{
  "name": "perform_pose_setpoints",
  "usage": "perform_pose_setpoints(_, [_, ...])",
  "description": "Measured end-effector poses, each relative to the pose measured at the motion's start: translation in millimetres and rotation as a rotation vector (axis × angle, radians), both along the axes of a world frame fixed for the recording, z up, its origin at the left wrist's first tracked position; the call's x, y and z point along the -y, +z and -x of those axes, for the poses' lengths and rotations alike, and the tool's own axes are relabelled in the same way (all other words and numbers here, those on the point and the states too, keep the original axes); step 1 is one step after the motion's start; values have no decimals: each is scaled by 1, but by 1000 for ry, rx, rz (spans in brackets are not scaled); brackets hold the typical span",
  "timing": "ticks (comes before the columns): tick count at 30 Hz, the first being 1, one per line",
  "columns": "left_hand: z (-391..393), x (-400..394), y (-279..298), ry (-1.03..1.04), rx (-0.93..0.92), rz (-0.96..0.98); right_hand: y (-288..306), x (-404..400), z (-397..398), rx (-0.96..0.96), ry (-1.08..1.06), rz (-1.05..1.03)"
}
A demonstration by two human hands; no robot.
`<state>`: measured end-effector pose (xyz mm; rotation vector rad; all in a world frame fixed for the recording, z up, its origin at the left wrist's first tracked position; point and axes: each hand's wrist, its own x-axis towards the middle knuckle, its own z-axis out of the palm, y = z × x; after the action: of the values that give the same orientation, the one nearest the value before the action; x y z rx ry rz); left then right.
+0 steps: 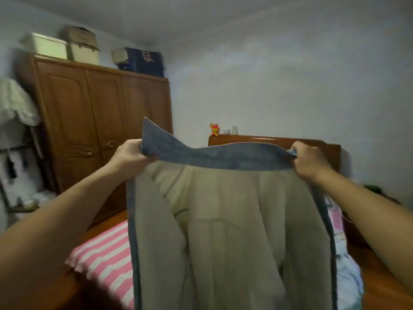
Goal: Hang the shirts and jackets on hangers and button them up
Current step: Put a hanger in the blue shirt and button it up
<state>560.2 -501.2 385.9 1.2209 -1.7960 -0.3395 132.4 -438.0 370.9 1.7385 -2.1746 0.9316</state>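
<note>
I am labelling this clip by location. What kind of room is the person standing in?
Most likely a home bedroom: a wooden wardrobe with storage boxes on top, and a wooden headboard above pink-striped bedding.

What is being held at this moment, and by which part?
A denim jacket with pale lining, held up open: left hand and right hand each grip one end of its collar.
</note>
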Motion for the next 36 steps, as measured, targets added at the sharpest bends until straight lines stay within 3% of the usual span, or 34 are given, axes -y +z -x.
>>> perform_pose_setpoints(3, [-32, 45, -18, 260, -17, -40, -14, 62, -62, -74, -11, -100])
perform_pose_setpoints(5, [-53, 73, -31, 339, -73, -103, -24, 104, -96, 83, -1, -137])
perform_pose_setpoints(6, [-64, 86, -36, 386, -91, -134, -31, 125, -110, 262, 33, -140])
perform_pose_setpoints(9, [-101, 129, -52, 471, -237, -204, -56, 180, -152, 1068, 245, -207])
perform_pose_setpoints(12, [-133, 169, -73, 535, -441, -290, -72, 216, -203, 1470, 381, -280])
perform_pose_setpoints(20, [-233, 228, -121, 721, -567, -545, -108, 300, -340, 1483, 587, -548])
perform_pose_setpoints(24, [-262, 259, -117, 681, -866, -427, -101, 349, -382, 1389, 602, -342])
perform_pose_setpoints(26, [-269, 282, -108, 583, -908, -425, -98, 387, -391, 1541, 543, -327])
perform_pose_setpoints(28, [-271, 312, -104, 486, -863, -493, -104, 426, -399, 1685, 451, -307])
perform_pose_setpoints(30, [-271, 349, -113, 456, -735, -630, -125, 464, -410, 1653, 346, -289])
perform_pose_setpoints(33, [-276, 410, -158, 353, -389, -876, -171, 505, -418, 1417, 228, -384])
perform_pose_setpoints(36, [-285, 457, -212, 164, -189, -1040, -218, 513, -418, 1083, 189, -736])
